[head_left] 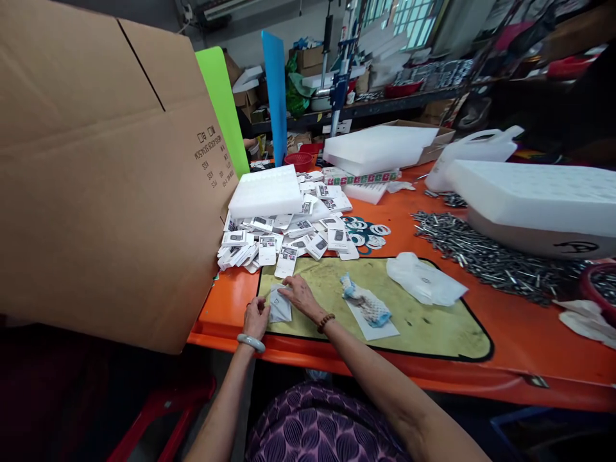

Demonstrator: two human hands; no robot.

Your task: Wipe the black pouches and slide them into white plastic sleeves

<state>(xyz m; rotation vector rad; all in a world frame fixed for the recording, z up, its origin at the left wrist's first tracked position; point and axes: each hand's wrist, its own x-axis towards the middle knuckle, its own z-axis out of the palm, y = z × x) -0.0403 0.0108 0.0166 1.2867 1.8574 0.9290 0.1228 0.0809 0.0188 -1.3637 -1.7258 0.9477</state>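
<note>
My left hand (256, 317) and my right hand (301, 296) both rest on a small clear plastic bag (280, 306) that lies at the near left corner of a yellow-green mat (423, 324). The left hand pinches the bag's left edge, and the right hand presses on its top right. A pile of small white printed cards (283, 240) lies just beyond the mat. A crumpled blue-and-white cloth glove (364, 300) sits on a white sheet right of my hands.
A big cardboard box (106, 167) leans over the orange table (520, 333) at the left. White foam trays (266, 190) top the cards. A heap of metal pins (486, 256), a plastic bag (423, 280) and a foam block (534, 192) lie right.
</note>
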